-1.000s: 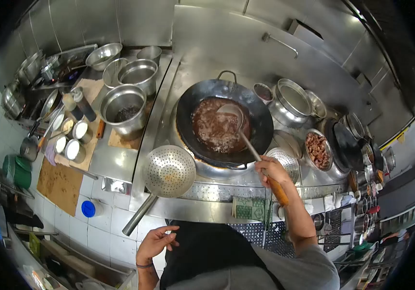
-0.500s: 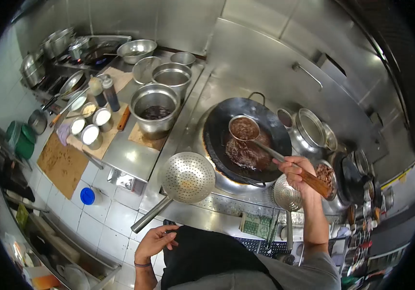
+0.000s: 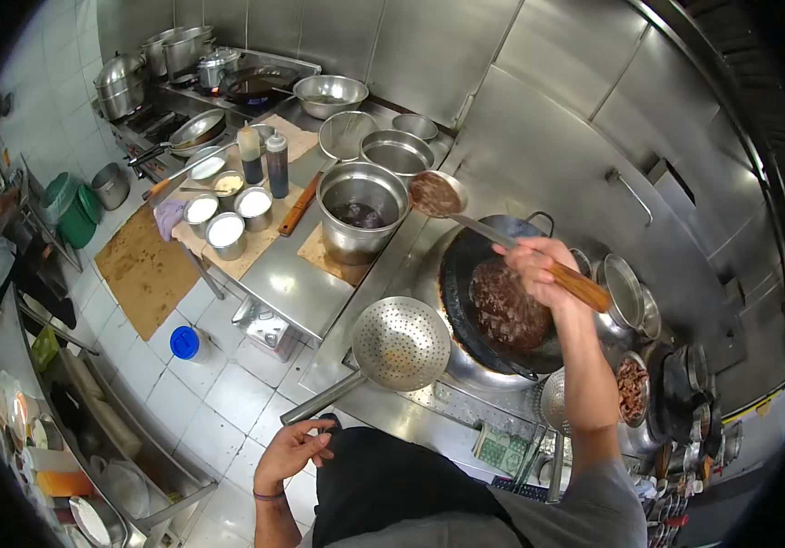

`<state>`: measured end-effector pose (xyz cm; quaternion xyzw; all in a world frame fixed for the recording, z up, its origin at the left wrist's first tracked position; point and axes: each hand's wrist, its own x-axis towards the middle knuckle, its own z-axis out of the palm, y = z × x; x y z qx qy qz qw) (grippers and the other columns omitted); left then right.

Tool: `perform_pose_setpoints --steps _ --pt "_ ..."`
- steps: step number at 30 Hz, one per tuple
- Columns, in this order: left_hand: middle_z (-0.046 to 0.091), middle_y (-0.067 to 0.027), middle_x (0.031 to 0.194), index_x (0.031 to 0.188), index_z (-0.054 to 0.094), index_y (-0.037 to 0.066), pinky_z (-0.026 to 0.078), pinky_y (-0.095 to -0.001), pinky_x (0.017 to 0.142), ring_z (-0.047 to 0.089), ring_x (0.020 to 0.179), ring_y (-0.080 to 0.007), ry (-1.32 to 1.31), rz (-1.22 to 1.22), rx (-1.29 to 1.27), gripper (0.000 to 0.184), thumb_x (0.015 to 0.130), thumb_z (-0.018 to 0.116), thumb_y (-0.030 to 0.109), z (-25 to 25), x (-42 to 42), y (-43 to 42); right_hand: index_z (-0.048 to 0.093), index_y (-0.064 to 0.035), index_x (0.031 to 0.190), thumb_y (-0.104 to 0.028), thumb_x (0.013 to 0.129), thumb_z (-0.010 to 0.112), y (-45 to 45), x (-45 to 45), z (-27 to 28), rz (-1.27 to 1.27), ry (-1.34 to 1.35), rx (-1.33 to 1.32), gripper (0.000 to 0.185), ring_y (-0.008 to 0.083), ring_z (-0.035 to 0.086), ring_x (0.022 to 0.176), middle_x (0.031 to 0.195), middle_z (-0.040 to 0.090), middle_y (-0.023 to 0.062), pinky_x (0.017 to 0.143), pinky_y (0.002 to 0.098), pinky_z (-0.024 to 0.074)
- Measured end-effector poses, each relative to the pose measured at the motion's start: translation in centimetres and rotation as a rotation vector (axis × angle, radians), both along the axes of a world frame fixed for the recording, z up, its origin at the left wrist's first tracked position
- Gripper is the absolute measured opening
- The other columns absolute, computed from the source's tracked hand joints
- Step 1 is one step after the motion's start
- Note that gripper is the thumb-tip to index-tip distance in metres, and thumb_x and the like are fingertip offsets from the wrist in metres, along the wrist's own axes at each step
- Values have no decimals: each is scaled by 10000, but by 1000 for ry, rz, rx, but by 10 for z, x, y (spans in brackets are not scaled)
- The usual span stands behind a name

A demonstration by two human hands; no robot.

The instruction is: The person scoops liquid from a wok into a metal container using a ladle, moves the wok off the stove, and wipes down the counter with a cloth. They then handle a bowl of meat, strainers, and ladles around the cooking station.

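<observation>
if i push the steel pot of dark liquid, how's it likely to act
The steel pot is probably fairly heavy, since dark liquid sits inside. Its metal walls look rigid, so it shouldn't flex. The liquid lies below the rim, so a gentle push may slosh without spilling.

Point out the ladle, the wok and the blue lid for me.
Ladle (image 3: 484, 229): head view, on its metal stem.
Wok (image 3: 458, 274): head view, on its bare inner wall.
Blue lid (image 3: 185, 342): head view, on the middle of its top.
</observation>
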<state>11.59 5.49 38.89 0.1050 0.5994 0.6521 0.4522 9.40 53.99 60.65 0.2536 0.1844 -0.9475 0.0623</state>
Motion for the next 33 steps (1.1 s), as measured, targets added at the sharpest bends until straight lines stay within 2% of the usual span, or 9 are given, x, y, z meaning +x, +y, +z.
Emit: perform_pose_setpoints --steps 2,3,5,9,14,18,28,31,33 --pt "673 -44 704 1287 593 0 510 -226 592 676 652 -111 11 21 11 415 964 662 252 -1 -2 -2 277 61 1351 -94 964 491 -8 -31 -13 65 -2 119 469 67 385 434 687 403 13 336 214 248" --pt "675 -46 708 1287 593 1 507 -223 584 678 653 -112 10 25 15 416 963 665 252 -1 1 -2 417 41 1235 -91 939 533 -17 -42 -20 83 -17 265 344 80 377 424 671 432 2 349 243 275" --pt "680 -52 715 1287 594 2 500 -216 567 677 649 -111 19 19 17 417 961 668 252 0 1 -1 514 11 1077 -97 908 580 -53 -42 -26 36 49 781 211 100 398 418 670 479 6 361 281 318" --pt "694 -62 731 1286 600 12 471 -198 527 646 611 -86 55 -25 20 421 965 659 277 -4 0 22 549 4 879 -80 862 586 -70 -62 -45 183 -31 1241 94 138 484 411 679 527 49 347 327 393" --pt "713 -66 746 1280 609 24 445 -191 507 637 612 -64 109 -160 -48 427 965 654 307 3 3 47 556 45 1271 -68 864 591 -58 -16 -48 165 -12 1630 423 145 497 400 641 540 48 351 304 415" --pt "712 -61 743 1285 605 28 443 -194 504 642 618 -62 86 -240 -80 425 961 658 299 3 9 59 496 -36 1402 -48 875 581 -31 46 -40 58 -62 1558 533 102 474 397 643 547 23 338 263 384" --pt "675 -29 745 1289 588 15 441 -194 487 684 666 -90 75 -298 -133 408 969 652 260 12 15 80 576 31 1256 -84 841 598 19 203 -96 -148 -501 1656 432 137 527 426 710 600 80 395 310 428" --pt "663 -22 745 1292 583 11 442 -198 485 689 676 -93 74 -352 -128 408 974 646 258 10 13 90 583 46 1223 -103 855 598 18 227 -112 -127 -506 1482 397 139 518 425 691 573 62 394 317 431" --pt "695 -43 739 1275 603 19 444 -197 497 685 666 -91 108 -386 -121 394 974 642 269 9 14 99 606 38 1046 -123 880 606 10 233 -112 -141 -511 1267 231 139 501 417 665 534 47 380 316 421"
